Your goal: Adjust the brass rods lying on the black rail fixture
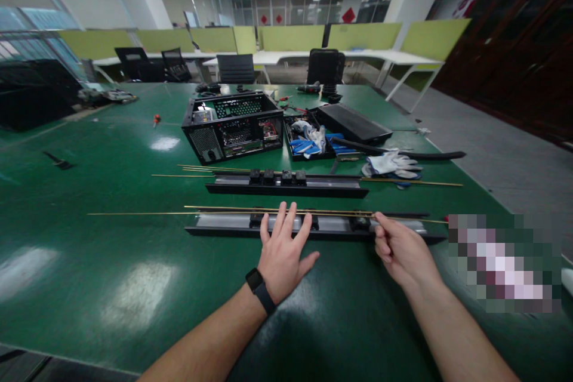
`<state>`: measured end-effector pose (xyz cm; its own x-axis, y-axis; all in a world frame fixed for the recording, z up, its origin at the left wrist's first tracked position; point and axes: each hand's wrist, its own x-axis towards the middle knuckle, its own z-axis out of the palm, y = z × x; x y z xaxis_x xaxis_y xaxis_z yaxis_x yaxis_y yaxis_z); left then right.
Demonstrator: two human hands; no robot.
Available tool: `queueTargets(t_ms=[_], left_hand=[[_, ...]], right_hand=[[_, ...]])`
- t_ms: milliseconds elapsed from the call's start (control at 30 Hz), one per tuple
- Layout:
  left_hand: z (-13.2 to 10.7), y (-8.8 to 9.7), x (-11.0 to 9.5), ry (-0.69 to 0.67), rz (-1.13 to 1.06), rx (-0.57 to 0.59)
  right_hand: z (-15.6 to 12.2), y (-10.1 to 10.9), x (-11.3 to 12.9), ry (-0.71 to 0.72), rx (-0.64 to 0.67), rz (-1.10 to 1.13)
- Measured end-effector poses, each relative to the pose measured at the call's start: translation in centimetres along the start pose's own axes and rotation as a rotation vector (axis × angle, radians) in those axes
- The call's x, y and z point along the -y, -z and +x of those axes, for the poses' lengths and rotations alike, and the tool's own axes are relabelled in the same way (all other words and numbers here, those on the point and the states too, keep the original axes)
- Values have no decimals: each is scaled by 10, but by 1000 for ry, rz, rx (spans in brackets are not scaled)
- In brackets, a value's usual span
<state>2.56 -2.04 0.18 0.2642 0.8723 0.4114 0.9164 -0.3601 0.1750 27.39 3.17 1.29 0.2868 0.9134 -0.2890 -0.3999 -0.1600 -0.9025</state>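
Note:
My left hand [284,248] lies flat with fingers spread on a long black and grey strip housing [224,228] near the table's front. A watch sits on that wrist. My right hand [398,250] is curled in a pinch at the right part of the same housing, its fingers closed on a thin brass rod [143,213] that runs along the housing's far edge. Small black socket modules [360,224] sit in the housing. A second black strip [286,185] with three modules lies farther back, with more brass rods [416,182] beside it.
An open black computer case [233,128] stands behind the strips on the green table [111,262]. To its right are a black tray [308,138] with blue and white items, a black panel [353,122] and white gloves [391,164]. Office chairs and desks stand beyond.

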Motion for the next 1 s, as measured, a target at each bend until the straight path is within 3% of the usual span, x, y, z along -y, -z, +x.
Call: queueTargets(t_ms=[467,1000], left_hand=[[0,1,0,2,11,4],[0,2,0,3,7,11]], right_hand=[[2,2,-3,28,68,-77],[-1,0,1,-11,3,-6]])
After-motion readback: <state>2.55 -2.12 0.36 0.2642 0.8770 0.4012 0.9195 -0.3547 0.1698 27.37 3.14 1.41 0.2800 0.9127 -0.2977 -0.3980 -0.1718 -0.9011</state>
